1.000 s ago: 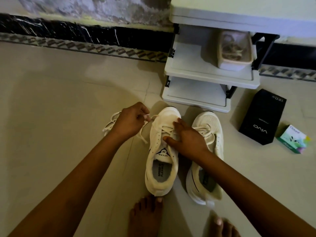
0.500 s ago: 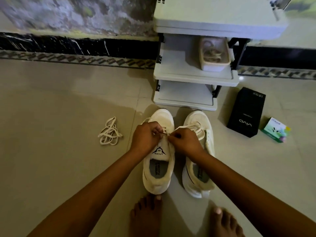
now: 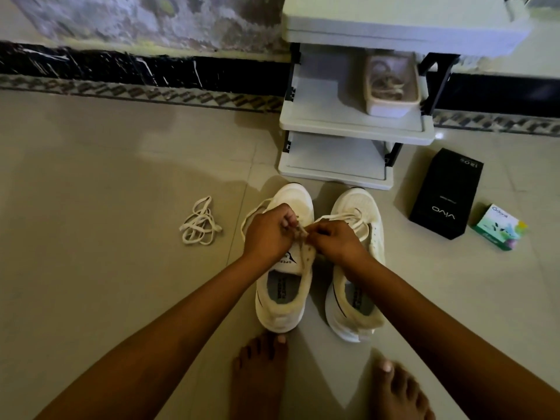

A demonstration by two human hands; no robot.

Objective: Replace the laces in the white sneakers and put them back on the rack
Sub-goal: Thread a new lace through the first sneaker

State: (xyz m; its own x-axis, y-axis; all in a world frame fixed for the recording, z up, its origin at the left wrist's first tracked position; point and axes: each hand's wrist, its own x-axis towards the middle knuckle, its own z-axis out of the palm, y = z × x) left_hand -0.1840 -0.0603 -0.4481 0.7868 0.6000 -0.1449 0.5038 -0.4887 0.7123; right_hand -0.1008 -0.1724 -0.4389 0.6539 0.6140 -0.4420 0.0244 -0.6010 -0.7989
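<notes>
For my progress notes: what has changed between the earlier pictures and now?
The left hand moved right, from beside the left sneaker to above it. The right hand stopped pressing on that sneaker; both hands now pinch its lace. The right sneaker, loose lace, rack and black box stayed put.

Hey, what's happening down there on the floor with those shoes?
On the floor before a white rack, a person's left hand and right hand both pinch the lace on one white sneaker. The other sneaker, lace in it, sits beside it. A loose lace lies nearby. Neither shoe is on the rack yet.
</notes>
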